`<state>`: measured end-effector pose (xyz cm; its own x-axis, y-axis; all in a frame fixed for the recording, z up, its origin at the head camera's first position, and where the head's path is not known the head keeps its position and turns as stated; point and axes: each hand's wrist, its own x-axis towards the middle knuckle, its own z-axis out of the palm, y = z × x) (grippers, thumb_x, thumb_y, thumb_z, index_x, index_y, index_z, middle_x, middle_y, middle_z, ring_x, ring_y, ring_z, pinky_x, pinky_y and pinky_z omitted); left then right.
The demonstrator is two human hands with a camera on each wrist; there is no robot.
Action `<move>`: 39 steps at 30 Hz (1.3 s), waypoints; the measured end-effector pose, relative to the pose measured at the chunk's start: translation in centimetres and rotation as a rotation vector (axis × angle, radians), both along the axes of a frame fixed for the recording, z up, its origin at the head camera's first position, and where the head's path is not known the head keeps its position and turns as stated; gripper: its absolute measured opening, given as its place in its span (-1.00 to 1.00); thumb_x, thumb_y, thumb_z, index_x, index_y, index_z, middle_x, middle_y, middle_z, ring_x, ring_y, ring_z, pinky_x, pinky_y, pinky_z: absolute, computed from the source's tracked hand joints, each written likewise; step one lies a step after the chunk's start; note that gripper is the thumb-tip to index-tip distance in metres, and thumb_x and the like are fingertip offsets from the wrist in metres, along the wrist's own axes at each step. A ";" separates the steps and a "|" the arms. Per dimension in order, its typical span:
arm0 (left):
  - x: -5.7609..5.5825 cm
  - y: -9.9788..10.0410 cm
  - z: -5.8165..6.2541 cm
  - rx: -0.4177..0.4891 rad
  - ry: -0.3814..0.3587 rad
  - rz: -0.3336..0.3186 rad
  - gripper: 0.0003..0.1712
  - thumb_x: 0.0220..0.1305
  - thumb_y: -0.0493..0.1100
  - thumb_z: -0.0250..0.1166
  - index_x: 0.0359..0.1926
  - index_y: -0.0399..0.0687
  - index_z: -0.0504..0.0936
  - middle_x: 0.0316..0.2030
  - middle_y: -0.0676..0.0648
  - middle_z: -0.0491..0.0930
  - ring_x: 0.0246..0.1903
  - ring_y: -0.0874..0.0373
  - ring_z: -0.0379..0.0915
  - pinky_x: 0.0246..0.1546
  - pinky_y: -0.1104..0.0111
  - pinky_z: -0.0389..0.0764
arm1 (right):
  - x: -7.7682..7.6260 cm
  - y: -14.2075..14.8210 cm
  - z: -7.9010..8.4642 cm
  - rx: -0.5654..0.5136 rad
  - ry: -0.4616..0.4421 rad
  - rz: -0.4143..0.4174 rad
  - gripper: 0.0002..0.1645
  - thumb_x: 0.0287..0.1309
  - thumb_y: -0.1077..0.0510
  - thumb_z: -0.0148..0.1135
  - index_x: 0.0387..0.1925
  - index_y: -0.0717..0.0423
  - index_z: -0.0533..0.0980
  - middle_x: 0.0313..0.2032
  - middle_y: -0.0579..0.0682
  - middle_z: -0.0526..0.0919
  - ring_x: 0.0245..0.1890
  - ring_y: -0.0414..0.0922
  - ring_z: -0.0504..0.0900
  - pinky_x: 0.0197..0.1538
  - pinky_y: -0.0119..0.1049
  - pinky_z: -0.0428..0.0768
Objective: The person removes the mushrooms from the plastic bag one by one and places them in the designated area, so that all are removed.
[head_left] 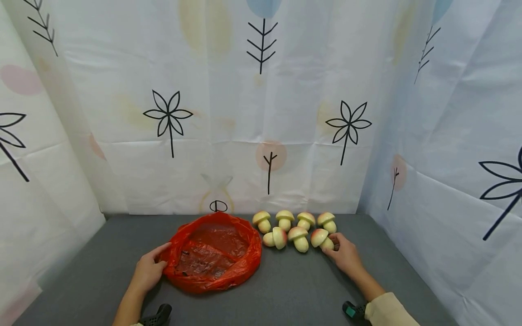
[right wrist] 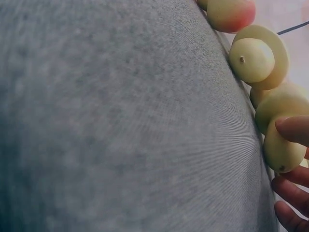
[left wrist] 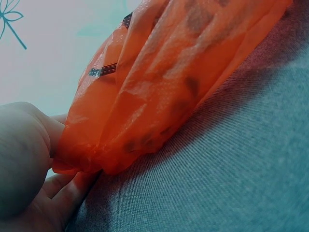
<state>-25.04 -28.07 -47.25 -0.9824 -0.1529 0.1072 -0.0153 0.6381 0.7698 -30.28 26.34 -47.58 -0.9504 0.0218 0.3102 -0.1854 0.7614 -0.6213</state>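
Note:
A red plastic bag (head_left: 240,274) lies on the grey table with its mouth spread wide and its rim rolled. My left hand (head_left: 147,271) pinches the bag's left edge between thumb and fingers; the left wrist view shows the gathered film (left wrist: 145,92) at the hand. To the right, my right hand (head_left: 345,256) holds a toy mushroom (head_left: 320,237) by its pale stem. In the right wrist view the thumb lies on that stem (right wrist: 282,150), with fingers on its other side. This mushroom is at the right end of the front row, beside another mushroom (head_left: 299,240).
Several similar mushrooms (head_left: 284,218) stand in a back row near the curtain. One mushroom (head_left: 275,238) lies on its side by the bag's right rim. Patterned white curtain (head_left: 244,172) encloses the table (head_left: 293,294) at the back and both sides.

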 end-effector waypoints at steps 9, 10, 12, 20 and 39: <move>-0.1 -0.1 -0.2 0.009 -0.002 -0.002 -0.36 0.20 -0.42 0.03 0.35 -0.30 0.34 0.28 -0.48 0.27 0.28 -0.39 0.14 0.19 -0.22 0.22 | -0.3 -0.5 0.0 0.030 0.024 -0.032 -0.48 0.09 0.07 0.41 0.02 0.22 0.47 -0.16 0.12 0.66 -0.25 0.05 0.62 -0.25 -0.05 0.54; -0.1 -0.1 -0.3 0.008 -0.002 -0.003 -0.36 0.20 -0.42 0.03 0.35 -0.30 0.34 0.28 -0.48 0.27 0.28 -0.39 0.14 0.19 -0.22 0.22 | -0.3 -0.6 0.0 0.034 0.030 -0.036 -0.48 0.09 0.07 0.41 0.02 0.23 0.47 -0.17 0.13 0.66 -0.25 0.05 0.62 -0.24 -0.04 0.54; -0.1 -0.2 -0.3 0.008 -0.006 -0.001 -0.36 0.20 -0.42 0.03 0.36 -0.29 0.34 0.28 -0.48 0.27 0.28 -0.39 0.13 0.20 -0.23 0.21 | -0.3 -0.8 0.1 0.037 0.037 -0.041 -0.48 0.09 0.07 0.40 0.02 0.23 0.46 -0.16 0.15 0.67 -0.24 0.07 0.62 -0.22 -0.02 0.54; -0.3 -0.1 -0.2 0.001 -0.009 -0.001 -0.36 0.19 -0.42 0.03 0.36 -0.28 0.34 0.28 -0.48 0.27 0.28 -0.39 0.13 0.19 -0.22 0.21 | -0.3 -0.9 0.0 0.028 0.045 -0.064 -0.47 0.08 0.07 0.41 0.01 0.26 0.46 -0.16 0.17 0.67 -0.23 0.08 0.64 -0.18 0.02 0.54; -0.3 -0.3 -0.4 0.003 -0.003 -0.005 -0.35 0.19 -0.42 0.04 0.35 -0.28 0.35 0.28 -0.47 0.28 0.28 -0.39 0.13 0.19 -0.22 0.22 | -0.1 -0.9 -0.1 0.044 0.052 -0.047 -0.47 0.09 0.06 0.41 0.01 0.26 0.47 -0.18 0.17 0.68 -0.23 0.09 0.64 -0.19 0.03 0.54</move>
